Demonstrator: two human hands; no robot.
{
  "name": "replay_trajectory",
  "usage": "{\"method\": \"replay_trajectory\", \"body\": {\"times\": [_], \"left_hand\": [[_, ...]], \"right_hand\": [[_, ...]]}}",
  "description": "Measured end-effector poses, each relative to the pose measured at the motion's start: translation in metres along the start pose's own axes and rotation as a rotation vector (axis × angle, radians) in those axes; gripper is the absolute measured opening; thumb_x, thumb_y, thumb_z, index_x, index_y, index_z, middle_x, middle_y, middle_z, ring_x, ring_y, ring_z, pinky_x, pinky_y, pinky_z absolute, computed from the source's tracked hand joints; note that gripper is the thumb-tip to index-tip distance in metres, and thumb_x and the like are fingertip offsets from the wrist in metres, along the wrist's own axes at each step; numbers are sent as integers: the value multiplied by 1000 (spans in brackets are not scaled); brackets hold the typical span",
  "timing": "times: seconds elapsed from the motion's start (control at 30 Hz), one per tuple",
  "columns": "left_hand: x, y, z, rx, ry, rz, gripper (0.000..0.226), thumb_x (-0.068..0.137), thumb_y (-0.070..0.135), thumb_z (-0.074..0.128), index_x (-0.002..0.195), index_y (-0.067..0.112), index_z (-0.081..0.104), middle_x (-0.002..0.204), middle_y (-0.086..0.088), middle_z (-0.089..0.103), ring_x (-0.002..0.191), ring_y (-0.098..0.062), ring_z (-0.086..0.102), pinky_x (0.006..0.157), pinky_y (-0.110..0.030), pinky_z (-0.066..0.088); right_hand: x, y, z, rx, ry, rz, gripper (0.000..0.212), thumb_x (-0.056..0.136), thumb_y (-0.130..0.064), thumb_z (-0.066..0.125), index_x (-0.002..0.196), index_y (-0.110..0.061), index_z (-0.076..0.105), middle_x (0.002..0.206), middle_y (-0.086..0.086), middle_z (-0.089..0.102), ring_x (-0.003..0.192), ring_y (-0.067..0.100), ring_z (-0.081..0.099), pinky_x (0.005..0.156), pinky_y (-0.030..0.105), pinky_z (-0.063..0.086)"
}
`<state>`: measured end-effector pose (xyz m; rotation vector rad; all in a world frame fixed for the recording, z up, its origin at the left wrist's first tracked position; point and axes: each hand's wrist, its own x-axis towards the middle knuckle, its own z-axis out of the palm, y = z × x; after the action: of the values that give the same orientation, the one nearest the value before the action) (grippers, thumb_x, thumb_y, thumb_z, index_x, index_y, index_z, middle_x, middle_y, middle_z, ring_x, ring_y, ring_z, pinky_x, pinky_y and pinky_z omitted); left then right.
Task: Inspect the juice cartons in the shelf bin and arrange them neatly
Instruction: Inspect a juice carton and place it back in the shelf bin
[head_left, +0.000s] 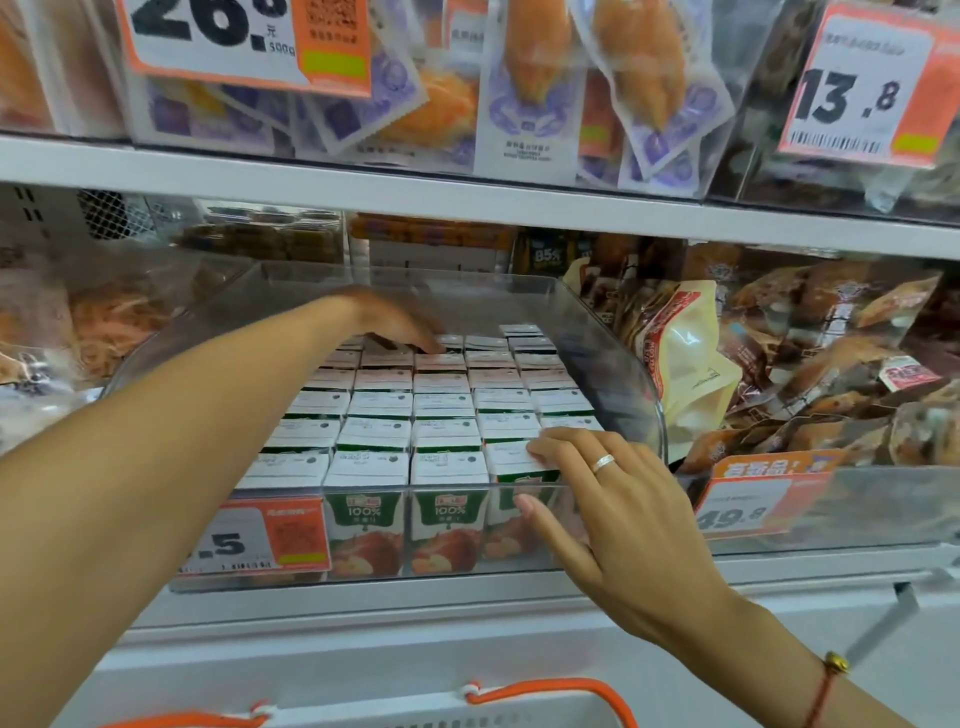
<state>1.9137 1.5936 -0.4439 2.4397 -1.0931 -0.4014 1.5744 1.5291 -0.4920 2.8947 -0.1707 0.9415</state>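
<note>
A clear plastic shelf bin (613, 332) holds several rows of small apple juice cartons (441, 410), white tops up, green fronts with red apples showing through the front wall. My left hand (400, 322) reaches deep into the bin, fingers down on the tops of the cartons in the back rows. My right hand (597, 483) lies at the front right corner, straight fingers resting on the top of the front-right carton (511, 457), thumb against the bin's front wall. A ring is on one finger.
An orange price tag (254, 535) hangs on the bin's front left. Brown and cream snack bags (727, 374) fill the bin to the right. Packaged snacks (535, 88) sit on the shelf above. A basket with orange handles (519, 696) is below.
</note>
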Motion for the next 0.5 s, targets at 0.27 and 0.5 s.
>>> {"method": "replay_trajectory", "body": {"times": [0.27, 0.5], "left_hand": [[-46, 29, 0, 85, 349, 175, 48, 99, 35, 50, 145, 21, 42, 147, -8, 47, 131, -30, 48, 105, -40, 41], [-162, 49, -15, -569, 658, 131, 33, 100, 27, 52, 127, 9, 57, 124, -9, 64, 111, -20, 59, 96, -36, 48]], "right_hand": [[1, 3, 4, -17, 7, -12, 46, 98, -51, 35, 115, -17, 62, 111, -3, 64, 94, 20, 58, 78, 31, 43], [5, -3, -14, 51, -169, 45, 47, 99, -54, 36, 122, -20, 58, 119, -4, 62, 109, 18, 55, 88, 30, 43]]}}
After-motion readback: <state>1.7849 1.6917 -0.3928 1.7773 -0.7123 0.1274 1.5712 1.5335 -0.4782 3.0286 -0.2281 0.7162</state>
